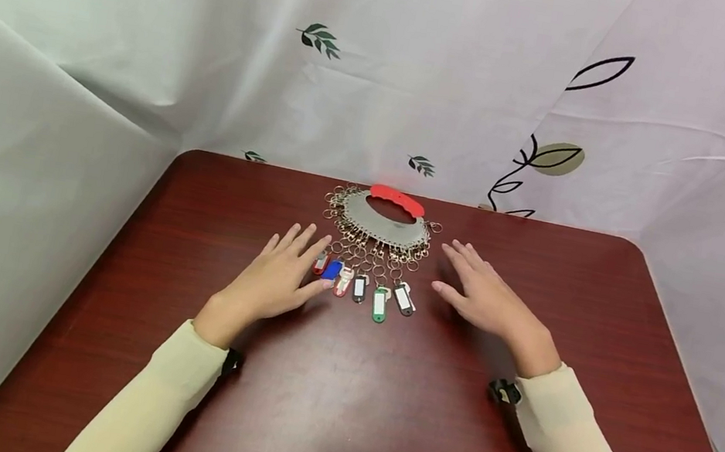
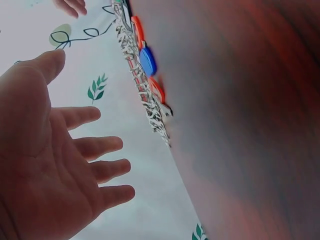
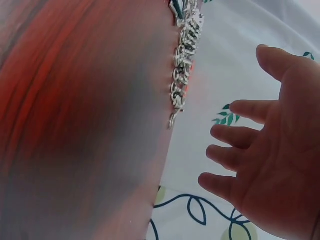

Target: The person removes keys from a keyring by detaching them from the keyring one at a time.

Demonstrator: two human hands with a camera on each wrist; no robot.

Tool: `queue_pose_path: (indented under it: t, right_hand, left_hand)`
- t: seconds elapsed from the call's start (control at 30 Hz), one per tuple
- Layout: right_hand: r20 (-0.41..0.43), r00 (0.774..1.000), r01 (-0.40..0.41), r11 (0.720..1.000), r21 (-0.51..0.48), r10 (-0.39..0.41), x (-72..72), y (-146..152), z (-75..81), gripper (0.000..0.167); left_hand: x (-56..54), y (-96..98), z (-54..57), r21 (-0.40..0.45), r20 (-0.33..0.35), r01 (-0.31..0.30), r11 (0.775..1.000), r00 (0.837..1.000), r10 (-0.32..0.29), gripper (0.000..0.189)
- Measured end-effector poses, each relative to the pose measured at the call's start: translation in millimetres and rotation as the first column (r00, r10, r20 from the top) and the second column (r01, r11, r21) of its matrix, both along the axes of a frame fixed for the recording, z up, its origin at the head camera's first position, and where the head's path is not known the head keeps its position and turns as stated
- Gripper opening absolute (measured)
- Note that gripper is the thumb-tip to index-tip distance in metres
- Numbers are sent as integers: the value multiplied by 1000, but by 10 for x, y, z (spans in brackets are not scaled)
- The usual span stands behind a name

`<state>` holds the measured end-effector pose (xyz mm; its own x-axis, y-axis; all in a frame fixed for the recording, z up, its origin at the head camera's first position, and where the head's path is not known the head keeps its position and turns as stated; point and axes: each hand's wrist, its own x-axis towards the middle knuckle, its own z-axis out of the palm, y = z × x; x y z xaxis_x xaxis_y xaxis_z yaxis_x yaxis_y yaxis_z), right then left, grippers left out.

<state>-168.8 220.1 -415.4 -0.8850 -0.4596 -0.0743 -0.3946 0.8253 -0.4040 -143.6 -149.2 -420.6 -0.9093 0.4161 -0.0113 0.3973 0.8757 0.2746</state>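
Curved metal key holder (image 1: 370,219) with red handle (image 1: 397,200), near the far edge of the surface (image 1: 342,410), coloured key tags (image 1: 380,304) fanned in front, left hand (image 1: 274,275) and right hand (image 1: 487,295) either side, released, outstretched

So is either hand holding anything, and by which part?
Nothing is held: the left hand and right hand are both empty, and the curved silver metal key holder with its red handle lies ungripped.

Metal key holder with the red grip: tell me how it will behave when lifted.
The key holder should stay stiff, since its body looks like sheet metal. Its clips and the key tags will probably swing, as they appear loosely linked. The red grip may resist slipping, given its wavy edge.
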Motion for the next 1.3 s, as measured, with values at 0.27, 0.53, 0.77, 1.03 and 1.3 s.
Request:
queue_pose_path:
  t: [0.27,0.53,0.77,1.03,1.3]
  right_hand:
    - [-12,999,-35,999,-32,34,-29,-155,8,70]
    - [-11,999,-37,999,-40,37,-91,-286,-17,63]
    - [-3,999,-46,995,-87,46,-163,-427,-26,55]
    - [-20,997,-83,990,-111,81,-247,-557,-61,44]
    - [54,994,-93,991,-93,98,-345,-623,-131,33]
  left_hand:
    - [-38,129,-5,21,-9,17,1000,1000,-17,76]
    - [-68,279,-2,57,-15,28,998,1000,-27,68]
    - [-98,400,-26,93,-10,26,995,1000,-25,61]
    - [-113,553,-32,130,-54,72,989,996,-66,57]
    - [-116,688,-22,135,-68,37,990,997,-28,53]
